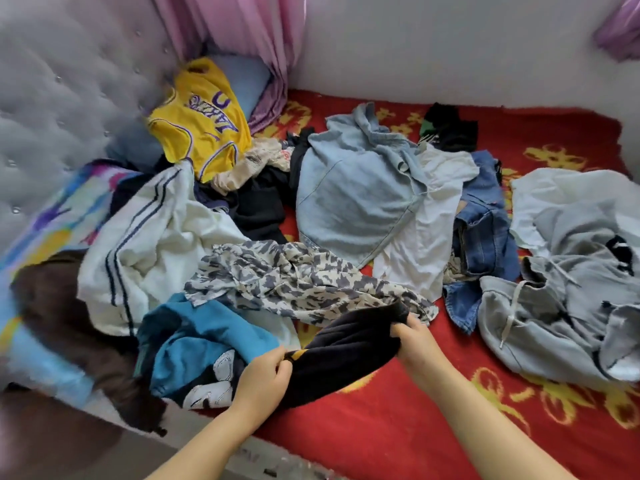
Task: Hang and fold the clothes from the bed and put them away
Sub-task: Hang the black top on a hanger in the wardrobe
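Note:
A black garment with a thin yellow stripe is stretched between both hands just above the red bed cover. My left hand pinches its near edge at the stripe. My right hand grips its far edge. Loose clothes crowd the bed behind it: a leopard-print top, a teal garment, a white striped one, a pale blue shirt, a white tee, jeans, grey sweatpants and a yellow jersey.
A grey tufted headboard stands at the left, a pink curtain and white wall behind. A brown garment hangs over the bed's near-left corner on a colourful blanket. Bare red cover lies in front of my right arm.

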Tool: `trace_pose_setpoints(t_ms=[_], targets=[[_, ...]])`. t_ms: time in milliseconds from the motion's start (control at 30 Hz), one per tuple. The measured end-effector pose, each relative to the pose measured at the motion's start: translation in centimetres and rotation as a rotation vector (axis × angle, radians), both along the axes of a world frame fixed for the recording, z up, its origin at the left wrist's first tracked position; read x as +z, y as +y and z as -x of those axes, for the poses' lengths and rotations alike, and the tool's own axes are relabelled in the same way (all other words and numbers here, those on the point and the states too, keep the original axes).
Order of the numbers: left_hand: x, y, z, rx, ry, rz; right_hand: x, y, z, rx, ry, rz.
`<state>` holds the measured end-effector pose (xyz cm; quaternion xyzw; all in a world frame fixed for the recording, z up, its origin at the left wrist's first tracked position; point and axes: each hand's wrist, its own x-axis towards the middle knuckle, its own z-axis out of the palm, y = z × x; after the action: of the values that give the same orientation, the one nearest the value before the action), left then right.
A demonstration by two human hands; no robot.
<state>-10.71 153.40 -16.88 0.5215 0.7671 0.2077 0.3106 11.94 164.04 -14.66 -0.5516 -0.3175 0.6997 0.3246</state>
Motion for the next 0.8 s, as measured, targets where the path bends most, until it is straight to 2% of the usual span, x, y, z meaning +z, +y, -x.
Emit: trace_pose_setpoints(t_ms=[133,233,467,633,800], targets=[[5.3,-2.4,1.4,0.216,-0.128,-0.153,8.3,0.5,3.2,0.204,0.138,-0.101],[10.0,-3.6,3.6,0.362,-0.227,-0.266,14.5,-0.3,6.4,0.324,0.243,-0.251],[17.4,-9.8,9.8,0.557,-0.491,-0.467,24.0,-5.4,13.2,0.583,0.49,-0.375],[18.3,-17.6,15.3,0.687,-0.528,-0.541,26.9,-12.6,20.8,0.616,0.348,-0.5],[18.9,-27.4,21.1,0.824,-0.447,-0.603,26.6,-20.3,27.5,0.641,0.257,-0.576]])
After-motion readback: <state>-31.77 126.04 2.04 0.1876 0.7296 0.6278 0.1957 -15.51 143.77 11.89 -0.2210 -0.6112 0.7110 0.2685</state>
